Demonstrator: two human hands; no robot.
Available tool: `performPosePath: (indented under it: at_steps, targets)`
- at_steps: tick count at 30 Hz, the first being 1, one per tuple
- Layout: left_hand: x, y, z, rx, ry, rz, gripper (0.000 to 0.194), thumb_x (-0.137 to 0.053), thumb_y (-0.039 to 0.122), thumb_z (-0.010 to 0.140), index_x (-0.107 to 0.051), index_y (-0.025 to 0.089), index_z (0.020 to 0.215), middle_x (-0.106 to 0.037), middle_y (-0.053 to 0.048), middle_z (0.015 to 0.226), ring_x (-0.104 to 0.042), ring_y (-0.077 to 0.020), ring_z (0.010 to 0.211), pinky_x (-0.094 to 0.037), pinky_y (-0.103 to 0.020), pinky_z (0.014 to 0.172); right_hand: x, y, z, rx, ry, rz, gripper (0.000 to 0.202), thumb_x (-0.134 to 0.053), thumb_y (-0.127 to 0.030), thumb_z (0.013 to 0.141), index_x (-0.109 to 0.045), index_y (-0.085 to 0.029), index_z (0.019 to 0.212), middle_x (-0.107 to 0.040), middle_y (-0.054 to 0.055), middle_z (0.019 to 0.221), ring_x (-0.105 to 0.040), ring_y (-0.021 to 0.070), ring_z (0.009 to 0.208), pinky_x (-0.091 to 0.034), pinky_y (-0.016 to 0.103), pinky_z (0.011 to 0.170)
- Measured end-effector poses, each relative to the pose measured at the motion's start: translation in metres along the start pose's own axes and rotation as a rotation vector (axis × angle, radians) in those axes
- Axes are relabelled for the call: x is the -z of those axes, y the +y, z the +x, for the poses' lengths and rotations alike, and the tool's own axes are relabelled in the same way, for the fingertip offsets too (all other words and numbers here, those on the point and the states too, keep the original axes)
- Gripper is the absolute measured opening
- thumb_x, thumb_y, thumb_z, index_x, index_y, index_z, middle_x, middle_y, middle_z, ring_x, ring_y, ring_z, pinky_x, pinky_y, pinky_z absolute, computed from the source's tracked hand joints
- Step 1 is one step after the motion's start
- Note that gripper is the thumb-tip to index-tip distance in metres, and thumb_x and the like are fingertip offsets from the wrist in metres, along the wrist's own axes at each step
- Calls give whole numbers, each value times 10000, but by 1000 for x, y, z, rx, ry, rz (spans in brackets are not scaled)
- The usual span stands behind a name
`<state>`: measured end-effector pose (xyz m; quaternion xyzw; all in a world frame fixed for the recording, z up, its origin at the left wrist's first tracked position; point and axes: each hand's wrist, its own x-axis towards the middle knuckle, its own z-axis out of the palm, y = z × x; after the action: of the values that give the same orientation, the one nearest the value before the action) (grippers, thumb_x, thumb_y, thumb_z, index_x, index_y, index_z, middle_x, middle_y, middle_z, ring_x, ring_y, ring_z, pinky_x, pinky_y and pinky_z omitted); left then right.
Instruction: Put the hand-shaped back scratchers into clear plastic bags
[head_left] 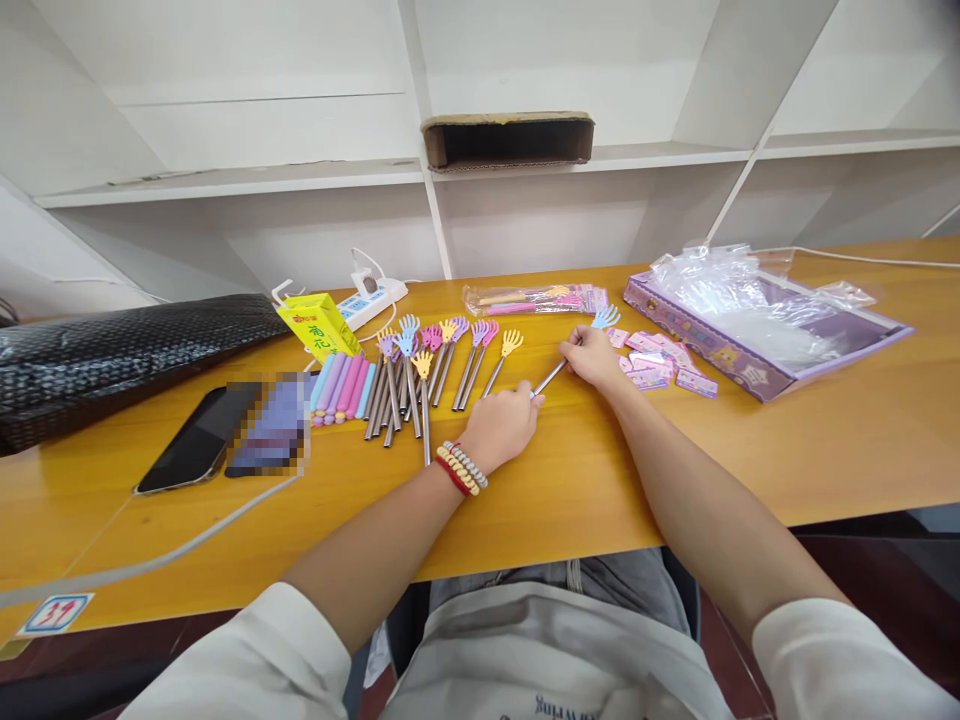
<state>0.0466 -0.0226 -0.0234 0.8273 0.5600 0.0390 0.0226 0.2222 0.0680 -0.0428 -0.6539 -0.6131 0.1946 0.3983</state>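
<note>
A metal rod with a blue hand-shaped head (606,317) slants between my two hands. Closed round its lower end is my left hand (501,428), with bracelets at the wrist. My right hand (590,356) pinches the rod just below the blue head. To the left lie several metal rods (394,400) with blue, yellow, pink and purple hand-shaped heads. Beside them is a stack of pastel tubes (341,388). Small printed cards (660,362) are scattered right of my right hand. Behind my hands, a clear bag (536,300) holds finished-looking pieces with hand-shaped heads.
At the right, a purple box (757,375) holds clear plastic bags (750,300). A yellow-green drink carton (319,325), a power strip (375,303), a phone (196,435) and a black wrapped bundle (135,350) stand or lie left. White shelves rise behind, with a cardboard box (510,117).
</note>
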Motion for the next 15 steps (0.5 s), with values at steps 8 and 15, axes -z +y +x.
performPosePath:
  at_steps: [8, 15]
  targets:
    - [1, 0, 0, -8, 10, -8, 474, -113, 446, 919, -483, 166, 1018, -635, -87, 833, -617, -230, 791, -422, -337, 694, -1, 1, 0, 21, -26, -20, 125, -496, -305, 664, -481, -193, 612, -533, -16, 526, -458, 121, 522, -325, 229, 501]
    - [2, 1, 0, 12, -8, 1, 451, -150, 449, 917, -481, 162, 1027, -636, -100, 853, -615, -239, 828, -427, -349, 713, -1, 0, 0, 12, -23, -43, 141, -505, -314, 664, -476, -193, 596, -537, -10, 534, -463, 126, 536, -326, 228, 504]
